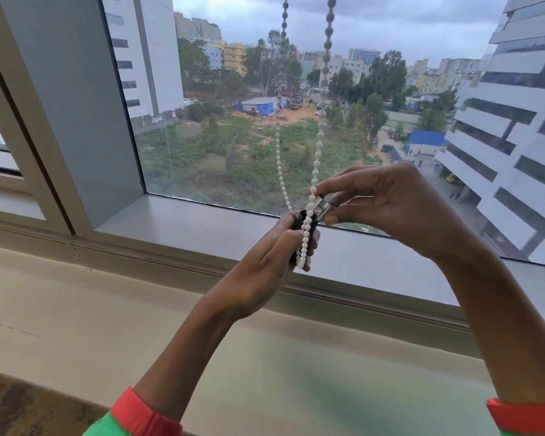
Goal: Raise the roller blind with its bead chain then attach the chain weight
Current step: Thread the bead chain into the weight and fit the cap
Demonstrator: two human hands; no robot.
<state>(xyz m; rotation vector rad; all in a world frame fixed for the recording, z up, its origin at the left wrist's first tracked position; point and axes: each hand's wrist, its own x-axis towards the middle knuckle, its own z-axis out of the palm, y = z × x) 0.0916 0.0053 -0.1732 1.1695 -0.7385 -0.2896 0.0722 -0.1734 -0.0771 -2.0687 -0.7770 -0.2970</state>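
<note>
A white bead chain (321, 121) hangs from above in two strands in front of the window and loops at the bottom between my hands. My left hand (274, 262) is closed around the dark body of the chain weight (309, 228), with the chain's loop lying against it. My right hand (384, 202) pinches a small shiny metal piece (324, 206) at the top of the dark weight, right beside the right strand. The roller blind itself is out of view above.
The window pane (233, 146) looks out on buildings and trees. A grey sill (202, 225) runs below it, a beige ledge (107, 309) nearer to me, and a thick window frame post (60, 105) stands at the left.
</note>
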